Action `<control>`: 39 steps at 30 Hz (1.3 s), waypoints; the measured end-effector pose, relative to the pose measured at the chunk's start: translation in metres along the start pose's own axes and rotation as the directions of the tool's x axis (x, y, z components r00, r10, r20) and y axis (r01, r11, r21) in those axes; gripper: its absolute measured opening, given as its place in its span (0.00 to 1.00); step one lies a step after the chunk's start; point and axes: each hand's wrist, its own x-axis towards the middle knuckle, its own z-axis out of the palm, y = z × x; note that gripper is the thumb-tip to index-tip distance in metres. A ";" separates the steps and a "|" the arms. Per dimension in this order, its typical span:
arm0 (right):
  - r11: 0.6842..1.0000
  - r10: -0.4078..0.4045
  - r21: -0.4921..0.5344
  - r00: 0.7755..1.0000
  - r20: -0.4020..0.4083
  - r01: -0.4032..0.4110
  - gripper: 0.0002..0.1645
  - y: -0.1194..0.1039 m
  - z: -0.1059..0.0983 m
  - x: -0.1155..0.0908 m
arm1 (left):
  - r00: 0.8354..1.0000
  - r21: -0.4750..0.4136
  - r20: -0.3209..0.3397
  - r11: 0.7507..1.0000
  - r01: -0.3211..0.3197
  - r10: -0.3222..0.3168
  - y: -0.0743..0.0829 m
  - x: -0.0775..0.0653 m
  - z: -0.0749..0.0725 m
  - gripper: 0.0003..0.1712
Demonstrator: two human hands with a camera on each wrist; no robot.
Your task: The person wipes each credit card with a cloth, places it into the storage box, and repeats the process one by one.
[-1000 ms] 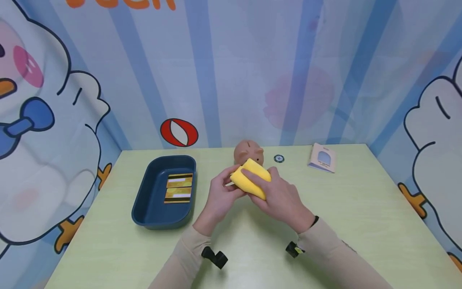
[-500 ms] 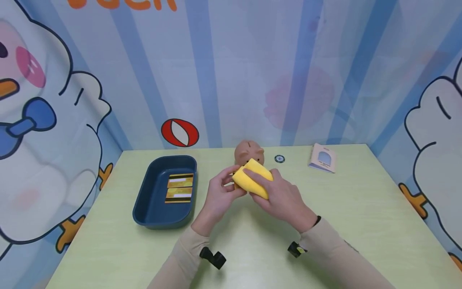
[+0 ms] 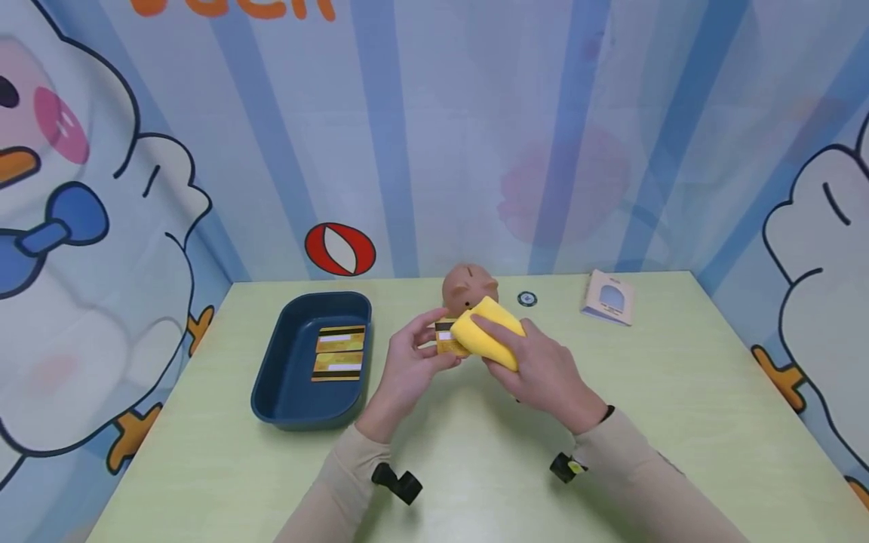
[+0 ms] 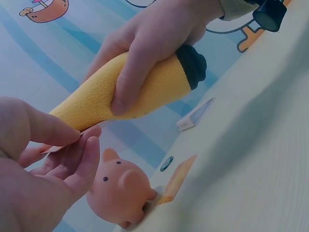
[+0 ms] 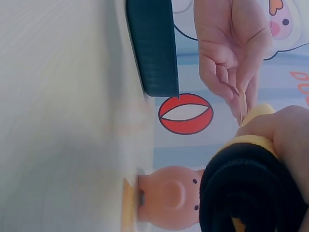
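Note:
In the head view my left hand (image 3: 416, 360) pinches a gold card (image 3: 448, 338) with a black stripe by its edges. My right hand (image 3: 543, 369) grips a fuzzy yellow cloth (image 3: 485, 332), bunched up, and its left end covers part of the card. Seen from the left wrist, the cloth (image 4: 145, 94) has a black bunched end, and the card (image 4: 53, 149) shows only as a thin edge between finger and thumb. A pink piggy bank (image 3: 468, 285) stands just beyond both hands. Another flat orange card (image 4: 177, 180) lies on the table beside it, hidden in the head view.
A dark blue tray (image 3: 271, 377) stands at left, with two gold cards (image 3: 338, 366) lying in it. A round chip (image 3: 527, 299) lies right of the piggy bank. Farther right stands a small pink booklet (image 3: 609, 296). A printed curtain (image 3: 462, 136) hangs behind the table (image 3: 665, 422).
My right hand has moved the cloth rightward along the card, uncovering the card's left part with its black stripe. My left hand has stayed nearly still. The view has shifted slightly.

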 end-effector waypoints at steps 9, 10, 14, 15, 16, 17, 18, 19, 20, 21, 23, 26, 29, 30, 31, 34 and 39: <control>1.000 -0.002 0.008 1.000 -0.007 0.002 0.38 0.008 0.000 -0.001 | 1.000 -0.013 0.003 1.000 0.014 -0.014 0.001 0.000 -0.002 0.38; 1.000 0.002 0.005 1.000 -0.007 -0.002 0.38 0.009 0.000 -0.001 | 1.000 -0.013 0.003 1.000 0.013 -0.013 0.001 0.000 -0.002 0.38; 1.000 0.014 -0.002 1.000 -0.012 -0.014 0.39 0.013 0.000 -0.002 | 1.000 -0.008 0.004 1.000 0.009 -0.009 0.002 0.000 -0.004 0.38; 1.000 0.016 -0.003 1.000 -0.012 -0.016 0.38 0.014 0.000 -0.002 | 1.000 -0.003 0.007 1.000 0.009 -0.009 0.002 0.000 -0.004 0.38; 1.000 0.017 -0.002 1.000 -0.013 -0.017 0.38 0.015 0.001 -0.003 | 1.000 -0.001 0.007 1.000 0.016 -0.016 0.002 0.000 -0.004 0.38; 1.000 0.017 0.001 1.000 -0.014 -0.017 0.38 0.016 0.001 -0.003 | 1.000 0.005 0.009 1.000 0.018 -0.018 0.002 0.000 -0.004 0.38; 1.000 0.018 0.004 1.000 -0.014 -0.018 0.39 0.017 0.001 -0.003 | 1.000 0.011 0.010 1.000 0.021 -0.022 0.002 -0.001 -0.005 0.38; 1.000 0.020 0.007 1.000 -0.014 -0.020 0.38 0.018 0.002 -0.004 | 1.000 0.022 0.012 0.999 0.025 -0.025 0.002 -0.001 -0.005 0.38; 1.000 0.023 0.012 1.000 -0.014 -0.023 0.38 0.019 0.002 -0.004 | 0.999 0.039 0.014 0.999 0.030 -0.031 0.002 -0.001 -0.005 0.38; 0.999 0.026 0.020 1.000 -0.015 -0.026 0.38 0.020 0.002 -0.004 | 0.999 0.058 0.017 0.998 0.035 -0.036 0.003 -0.002 -0.006 0.38; 0.999 0.035 0.039 0.999 -0.017 -0.035 0.38 0.022 0.002 -0.005 | 0.998 0.097 0.030 0.994 0.048 -0.051 0.003 -0.002 -0.008 0.38; 0.996 0.057 0.073 0.998 -0.012 -0.056 0.38 0.024 0.001 -0.006 | 0.996 0.158 0.053 0.985 0.063 -0.072 0.004 -0.002 -0.012 0.38; 0.992 0.076 0.102 0.997 -0.005 -0.075 0.37 0.025 -0.002 -0.006 | 0.994 0.186 0.068 0.980 0.070 -0.084 0.006 -0.003 -0.020 0.38; 0.991 0.080 0.108 0.997 -0.001 -0.079 0.37 0.025 -0.002 -0.006 | 0.994 0.189 0.069 0.979 0.070 -0.085 0.007 -0.003 -0.023 0.38; 0.990 0.084 0.113 0.996 0.001 -0.083 0.37 0.025 -0.003 -0.007 | 0.994 0.193 0.068 0.979 0.071 -0.085 0.007 -0.003 -0.027 0.38; 0.989 0.087 0.120 0.996 0.004 -0.087 0.37 0.027 -0.005 -0.008 | 0.995 0.200 0.056 0.977 0.067 -0.080 0.009 -0.004 -0.039 0.37; 0.989 0.088 0.119 0.996 0.008 -0.088 0.37 0.030 -0.006 -0.012 | 0.998 0.242 0.022 0.969 0.052 -0.059 0.015 -0.004 -0.062 0.35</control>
